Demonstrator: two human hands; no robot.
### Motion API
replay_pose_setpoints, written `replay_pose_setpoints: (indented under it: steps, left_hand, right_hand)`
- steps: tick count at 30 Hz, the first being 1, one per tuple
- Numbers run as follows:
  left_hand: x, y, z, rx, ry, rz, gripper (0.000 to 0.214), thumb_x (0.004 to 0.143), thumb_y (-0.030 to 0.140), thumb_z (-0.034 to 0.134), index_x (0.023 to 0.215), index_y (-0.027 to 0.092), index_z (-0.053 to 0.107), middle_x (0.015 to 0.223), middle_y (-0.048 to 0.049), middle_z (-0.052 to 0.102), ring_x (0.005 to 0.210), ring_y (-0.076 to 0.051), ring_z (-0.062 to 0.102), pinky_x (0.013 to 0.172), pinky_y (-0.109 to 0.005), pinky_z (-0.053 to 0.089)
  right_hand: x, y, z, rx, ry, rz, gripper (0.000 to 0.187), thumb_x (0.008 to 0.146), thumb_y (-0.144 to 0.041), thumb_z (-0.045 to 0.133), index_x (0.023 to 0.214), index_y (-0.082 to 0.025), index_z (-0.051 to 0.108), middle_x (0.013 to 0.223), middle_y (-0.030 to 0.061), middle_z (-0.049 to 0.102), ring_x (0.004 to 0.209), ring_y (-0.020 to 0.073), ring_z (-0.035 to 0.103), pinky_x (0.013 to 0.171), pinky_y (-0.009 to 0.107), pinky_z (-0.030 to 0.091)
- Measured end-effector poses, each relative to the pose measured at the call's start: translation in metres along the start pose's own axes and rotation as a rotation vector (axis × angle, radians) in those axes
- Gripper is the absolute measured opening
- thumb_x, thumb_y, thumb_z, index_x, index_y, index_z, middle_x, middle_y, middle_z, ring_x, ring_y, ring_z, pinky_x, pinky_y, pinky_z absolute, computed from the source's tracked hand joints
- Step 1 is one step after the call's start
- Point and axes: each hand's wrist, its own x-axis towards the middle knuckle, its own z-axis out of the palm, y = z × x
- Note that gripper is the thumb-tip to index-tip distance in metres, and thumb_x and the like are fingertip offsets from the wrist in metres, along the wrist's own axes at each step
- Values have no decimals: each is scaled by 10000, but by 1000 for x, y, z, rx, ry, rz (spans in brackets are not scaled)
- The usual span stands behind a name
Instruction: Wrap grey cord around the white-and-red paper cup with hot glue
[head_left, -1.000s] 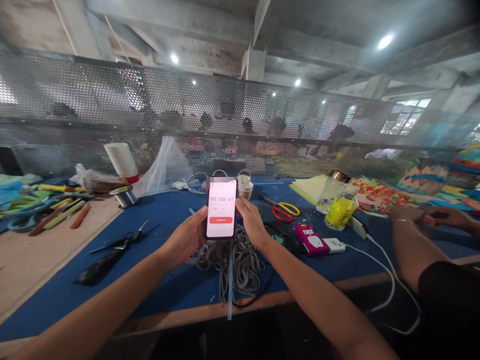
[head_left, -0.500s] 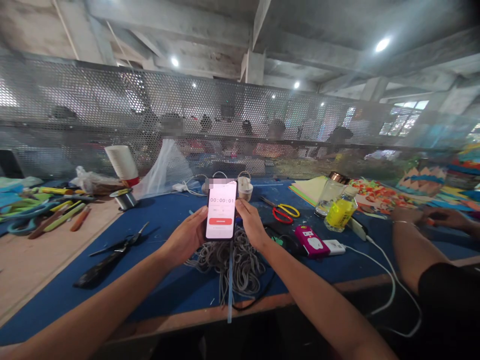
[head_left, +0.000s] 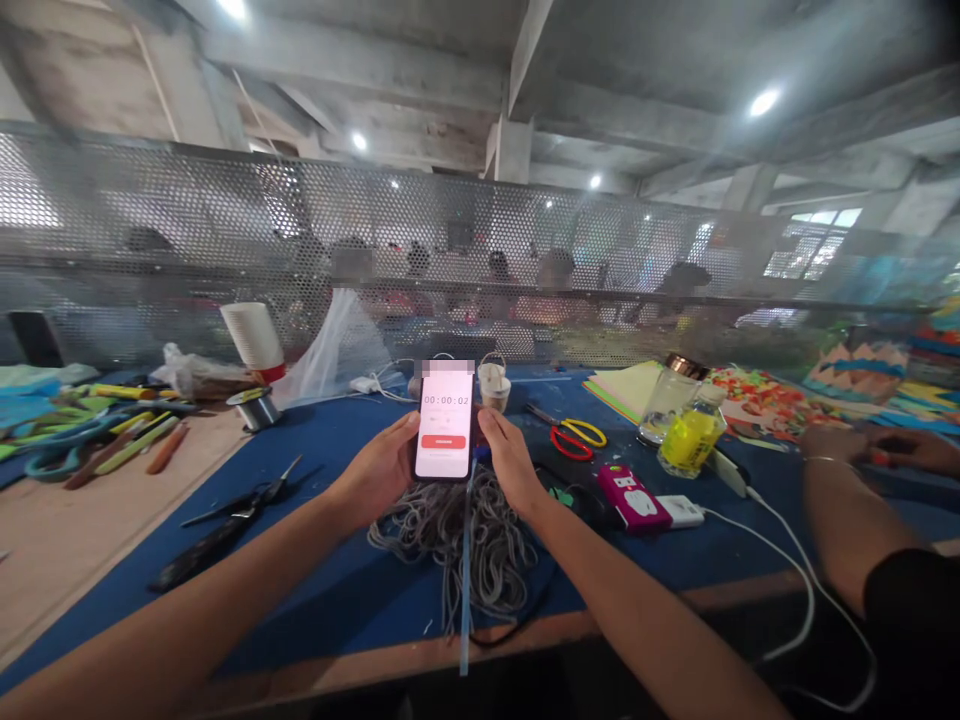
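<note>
A smartphone [head_left: 444, 425] stands upright between my two hands, its lit screen showing a timer at 00:00:02 above a red button. My left hand [head_left: 382, 465] grips its left edge. On the other side, my right hand [head_left: 506, 455] has its fingers at the phone's right edge, mostly behind it. Below and behind the phone, a tangled heap of grey cord [head_left: 487, 550] lies on the blue table mat [head_left: 300, 610]. A pale blue strip [head_left: 465, 600] runs over the cord and past the table's front edge. A small woven basket [head_left: 493, 385] stands just behind my right hand.
Pliers [head_left: 232, 525] and a wire spool [head_left: 255, 408] lie left, near a stack of paper cups [head_left: 253, 340]. Scissors [head_left: 574, 435], a magenta box [head_left: 634, 498], a glass jar [head_left: 670, 400] and a yellow bottle [head_left: 690, 435] sit right. A co-worker's arm [head_left: 840, 510] reaches in there.
The timer has gone from 00:00:01 to 00:00:02. The view has shifted slightly, and the table things sit a little lower in it. Both hands keep hold of the phone.
</note>
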Motion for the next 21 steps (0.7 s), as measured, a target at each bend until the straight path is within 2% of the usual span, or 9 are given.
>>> replay_pose_setpoints:
  steps: [5, 11, 14, 16, 21]
  left_hand:
    - [29, 26, -10, 20, 55, 101, 334, 957, 291, 456, 1170, 106, 634, 1070, -145, 731, 921, -277, 702, 821, -412, 564]
    - [82, 52, -31, 17, 150, 279, 278, 935, 212, 467, 1133, 88, 619, 1033, -144, 731, 911, -269, 693, 836, -439, 553]
    - [112, 56, -41, 30, 211, 308, 198, 917, 169, 479, 1034, 91, 618, 971, -138, 729, 869, -265, 693, 824, -463, 548]
    - [132, 56, -47, 30, 291, 317, 137, 903, 131, 483, 937, 100, 612, 870, -114, 723, 795, -243, 693, 801, -450, 551]
    - [175, 54, -67, 19, 364, 341, 117, 868, 64, 488, 857, 115, 593, 781, -80, 701, 750, -217, 680, 771, -402, 549]
  right_hand:
    - [1, -2, 1, 64, 87, 12, 392, 921, -507, 473, 1072, -192, 650, 1036, 73, 675, 939, 202, 628, 859, 323, 486]
    - [2, 1, 4, 98, 78, 31, 391, 916, -516, 479, 1030, -188, 658, 988, 67, 672, 876, 186, 639, 832, 320, 504]
    - [1, 2, 4, 95, 70, 23, 392, 923, -513, 472, 1024, -184, 658, 997, 69, 672, 877, 179, 639, 838, 317, 501]
    - [0, 1, 3, 84, 64, 20, 392, 928, -508, 466, 1029, -181, 658, 988, 70, 673, 869, 174, 640, 840, 318, 499]
    - [-1, -3, 3, 76, 67, 30, 391, 936, -500, 460, 1033, -180, 662, 975, 70, 675, 868, 173, 642, 841, 316, 495]
